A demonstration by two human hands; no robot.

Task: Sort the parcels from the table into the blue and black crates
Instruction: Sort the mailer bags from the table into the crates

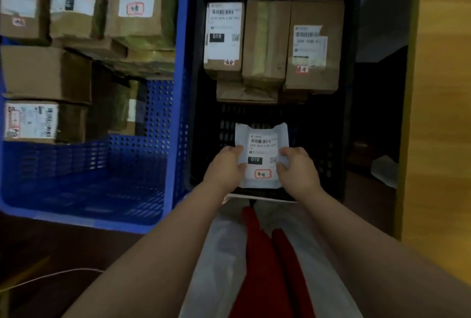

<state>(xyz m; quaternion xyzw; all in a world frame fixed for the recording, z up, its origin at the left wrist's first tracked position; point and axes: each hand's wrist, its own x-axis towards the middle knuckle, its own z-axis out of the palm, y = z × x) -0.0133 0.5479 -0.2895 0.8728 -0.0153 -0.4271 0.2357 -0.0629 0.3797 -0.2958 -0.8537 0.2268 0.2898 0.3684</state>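
A white soft parcel [262, 134] with a label reading 010 hangs over the near end of the black crate [353, 113]. My left hand [224, 167] grips its left edge and my right hand [297, 169] grips its right edge. Three brown parcels [266, 42] stand side by side at the crate's far end, on top of others. The blue crate [175, 113] to the left holds several brown labelled parcels [46, 72] in its far half; its near floor is bare.
A dark floor lies in front of the blue crate, with a thin pale cable [51, 275] across it. A yellowish wooden panel [438, 113] rises at the right, a dark gap beside it. White and red clothing [262, 254] fills the space between my arms.
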